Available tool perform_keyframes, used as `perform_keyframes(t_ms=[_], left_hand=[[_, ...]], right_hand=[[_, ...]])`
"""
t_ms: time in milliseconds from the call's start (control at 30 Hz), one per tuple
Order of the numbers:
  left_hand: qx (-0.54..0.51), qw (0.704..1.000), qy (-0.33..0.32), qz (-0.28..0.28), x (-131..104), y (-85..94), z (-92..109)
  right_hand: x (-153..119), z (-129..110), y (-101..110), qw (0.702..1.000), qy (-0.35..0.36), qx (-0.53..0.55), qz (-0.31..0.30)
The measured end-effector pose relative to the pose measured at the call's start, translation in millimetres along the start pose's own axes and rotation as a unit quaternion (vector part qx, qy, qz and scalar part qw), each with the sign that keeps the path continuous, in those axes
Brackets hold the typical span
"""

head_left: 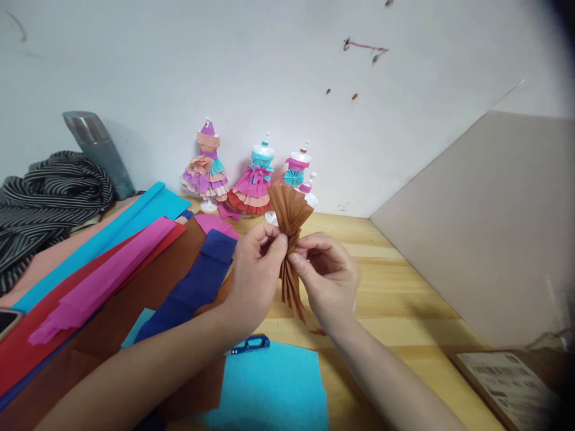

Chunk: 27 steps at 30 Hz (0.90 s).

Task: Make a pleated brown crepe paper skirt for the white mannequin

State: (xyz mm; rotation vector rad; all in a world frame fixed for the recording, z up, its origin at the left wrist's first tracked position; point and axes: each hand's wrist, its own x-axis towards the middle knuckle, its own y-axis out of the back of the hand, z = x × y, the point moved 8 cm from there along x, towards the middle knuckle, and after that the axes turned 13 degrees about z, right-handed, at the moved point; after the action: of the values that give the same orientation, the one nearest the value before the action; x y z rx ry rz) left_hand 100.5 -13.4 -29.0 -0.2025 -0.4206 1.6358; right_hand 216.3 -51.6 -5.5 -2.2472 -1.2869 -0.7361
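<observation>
Pleated brown crepe paper [291, 209] is pinched at its middle between both hands, fanning out above and below the fingers. My left hand [260, 269] grips its left side with thumb and forefinger. From the right, my right hand [326, 275] pinches the same gathered waist. Below the hands, blue thread snips [254, 344] lie by a turquoise paper sheet [274, 389]. Behind the brown paper stand small dress forms: one in a purple and peach ruffled dress [206, 164], one in a magenta and red dress [254, 182], and others partly hidden, one with a turquoise rosette [294, 177].
Layered coloured papers, including a dark blue strip [193, 287] and a pink roll [108, 278], cover the table's left side. A striped cloth [58, 191] and a bottle [101, 149] are at the far left. A labelled cardboard box [507, 383] sits at right, and a white wall rises behind.
</observation>
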Motion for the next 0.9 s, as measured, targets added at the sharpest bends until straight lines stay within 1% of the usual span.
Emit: perform_keyframes(t_ms=[167,267,400,467,600,733,800,900], left_hand=[[0.023,0.999,-0.023,0.003,-2,0.8,1],[0.015,1.000,-0.019,-0.006,-2,-1.2,-1],[-0.002,1.000,-0.018,-0.005,-2,-1.8,-3],[-0.010,1.000,-0.018,-0.003,-2,-1.8,-4],[-0.022,1.000,-0.008,-0.010,-2,-3.4,-4],[-0.007,1.000,-0.021,0.002,-2,-0.9,0],[-0.001,1.000,-0.020,0.011,-2,1.2,0],[-0.009,1.000,-0.001,0.022,-3,3.1,-1]], right_hand=[[-1,5,-1,1.000,-0.006,-0.007,-0.006],[-1,7,-1,1.000,-0.008,-0.003,-0.005],[0,14,-1,0.999,-0.046,0.015,-0.010],[2,15,-1,0.998,-0.053,0.016,-0.018],[5,9,-1,0.999,-0.033,0.011,-0.029],[5,5,1,1.000,-0.016,0.013,-0.022],[4,1,1,1.000,0.008,0.006,-0.021],[1,-8,2,0.997,0.068,-0.011,-0.022]])
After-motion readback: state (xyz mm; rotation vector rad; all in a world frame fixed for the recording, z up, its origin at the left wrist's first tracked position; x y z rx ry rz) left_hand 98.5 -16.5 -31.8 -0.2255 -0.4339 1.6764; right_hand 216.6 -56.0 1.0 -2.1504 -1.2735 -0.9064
